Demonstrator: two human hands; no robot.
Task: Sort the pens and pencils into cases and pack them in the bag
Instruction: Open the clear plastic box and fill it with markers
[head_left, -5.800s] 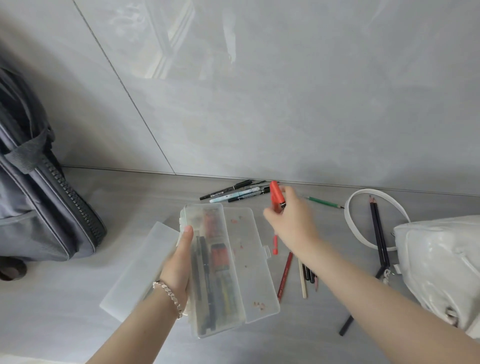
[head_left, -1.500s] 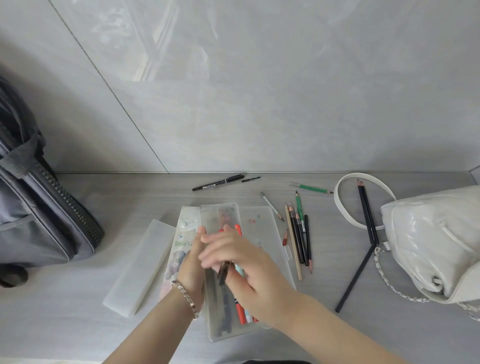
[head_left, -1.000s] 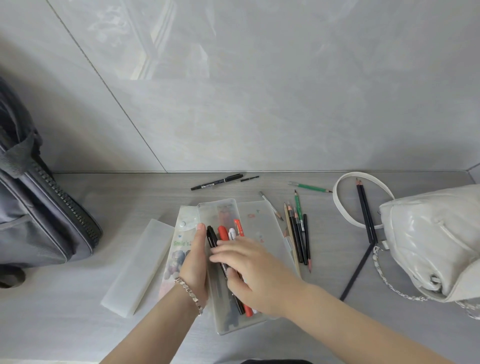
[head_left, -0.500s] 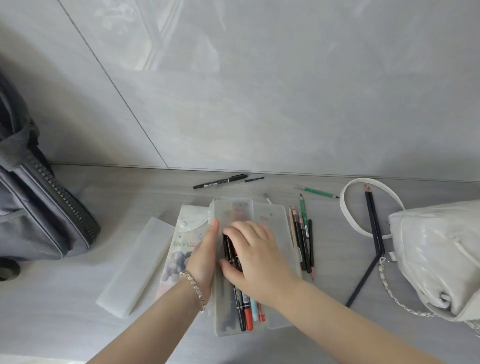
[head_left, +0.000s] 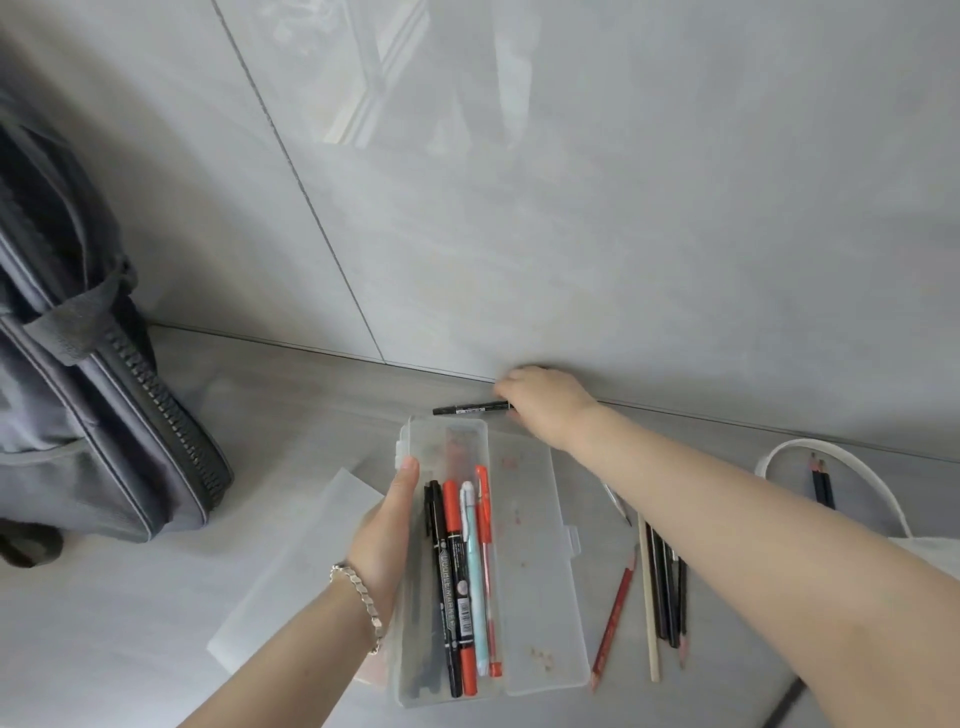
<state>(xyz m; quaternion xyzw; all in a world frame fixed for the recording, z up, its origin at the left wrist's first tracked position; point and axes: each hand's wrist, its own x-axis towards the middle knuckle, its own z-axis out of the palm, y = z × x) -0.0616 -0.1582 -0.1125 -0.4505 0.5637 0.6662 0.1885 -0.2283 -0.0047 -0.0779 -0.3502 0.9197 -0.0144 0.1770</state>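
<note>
Leaving the bag (head_left: 104, 441) at far left for later seemed right, since a marker and some pencils lay unsorted. The left hand (head_left: 387, 530) gripped the case (head_left: 530, 571) by its left wall, thumb along the rim. It would do best to hold the tray level, so that the pens (head_left: 462, 571) inside did not roll.

Beyond the case, close to the wall, lay the marker (head_left: 467, 409). The right hand (head_left: 545, 405) had its fingers curled round the marker's right end. A firm pinch there, then a turn to bring it parallel with the other pens, looked the tidy way in.

The marker was thin and black, with pale print along its barrel. It lay flat on the surface, just apart from the case. The case was clear plastic, its lid open to the right and several pens side by side in its left half. Right of it, the pencils (head_left: 660, 587) lay in a loose row, partly under the forearm.
</note>
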